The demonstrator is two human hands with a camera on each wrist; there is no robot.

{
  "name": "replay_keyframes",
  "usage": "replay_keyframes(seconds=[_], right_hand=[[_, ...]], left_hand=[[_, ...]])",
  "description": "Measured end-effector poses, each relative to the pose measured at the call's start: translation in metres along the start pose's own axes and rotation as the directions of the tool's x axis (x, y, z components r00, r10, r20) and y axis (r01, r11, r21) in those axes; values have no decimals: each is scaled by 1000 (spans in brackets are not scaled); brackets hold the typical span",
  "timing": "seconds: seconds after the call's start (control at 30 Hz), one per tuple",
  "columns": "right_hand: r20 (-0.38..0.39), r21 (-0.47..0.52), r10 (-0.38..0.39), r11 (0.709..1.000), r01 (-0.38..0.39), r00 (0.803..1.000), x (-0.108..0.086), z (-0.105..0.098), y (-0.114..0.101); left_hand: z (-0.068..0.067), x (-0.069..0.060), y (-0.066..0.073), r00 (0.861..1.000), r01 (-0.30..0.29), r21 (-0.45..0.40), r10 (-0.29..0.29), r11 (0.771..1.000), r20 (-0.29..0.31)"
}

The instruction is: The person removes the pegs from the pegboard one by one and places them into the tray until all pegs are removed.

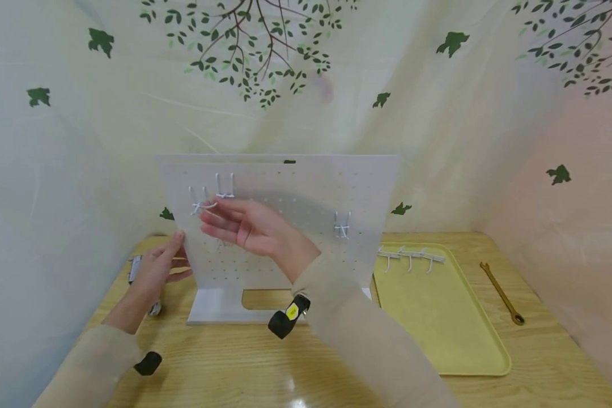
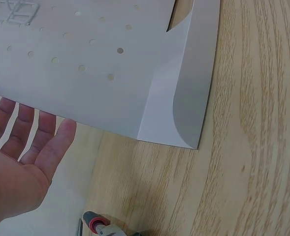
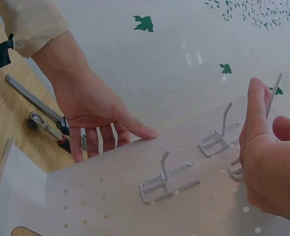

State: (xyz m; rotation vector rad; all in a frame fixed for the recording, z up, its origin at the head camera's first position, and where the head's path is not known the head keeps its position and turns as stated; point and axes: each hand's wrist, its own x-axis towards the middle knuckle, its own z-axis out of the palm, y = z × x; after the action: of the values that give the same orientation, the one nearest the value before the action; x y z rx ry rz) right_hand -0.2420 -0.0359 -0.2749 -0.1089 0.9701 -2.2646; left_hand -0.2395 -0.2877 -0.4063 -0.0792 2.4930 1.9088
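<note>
A white pegboard (image 1: 306,238) stands upright on its base. My left hand (image 1: 159,266) rests at its left edge, thumb on the edge and straight fingers reaching behind. My right hand (image 3: 277,162) is before the upper left of the board, fingers fairly straight, with a gap between thumb and index finger. A white wire hook prong (image 3: 275,93) shows in that gap; whether the fingers touch it I cannot tell. Near the fingertips sits another wire hook (image 3: 218,140), with a third hook (image 3: 169,182) lower. A further hook (image 1: 341,226) hangs at the board's right.
On the right lies a yellow tray (image 1: 438,328) with several white hooks (image 1: 410,255) along its far end. A golden wrench (image 1: 502,294) lies beyond it. Metal tools (image 3: 46,125) lie at the left, beside and behind the board. Patterned cloth (image 1: 306,124) surrounds the table.
</note>
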Motion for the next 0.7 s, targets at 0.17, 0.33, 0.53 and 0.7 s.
replay_keyframes(seconds=[0.17,0.33,0.53,0.7], right_hand=[[1,-19,-6,1000,6,1000,1,3,-1],[13,-40,-10,999,11,1000,2,4,-1],[0,-61,-13,998,13,1000,1,0,-2],[1,-106,-24,994,24,1000,0,-2,-1]], left_hand=[[-3,-2,1,1000,9,4,-9,1000,-15],[-5,-2,1,1000,10,2,-10,1000,-18],[-2,0,0,1000,24,-33,-24,999,-19],[-1,0,-1,1000,18,-28,-18,999,-8]])
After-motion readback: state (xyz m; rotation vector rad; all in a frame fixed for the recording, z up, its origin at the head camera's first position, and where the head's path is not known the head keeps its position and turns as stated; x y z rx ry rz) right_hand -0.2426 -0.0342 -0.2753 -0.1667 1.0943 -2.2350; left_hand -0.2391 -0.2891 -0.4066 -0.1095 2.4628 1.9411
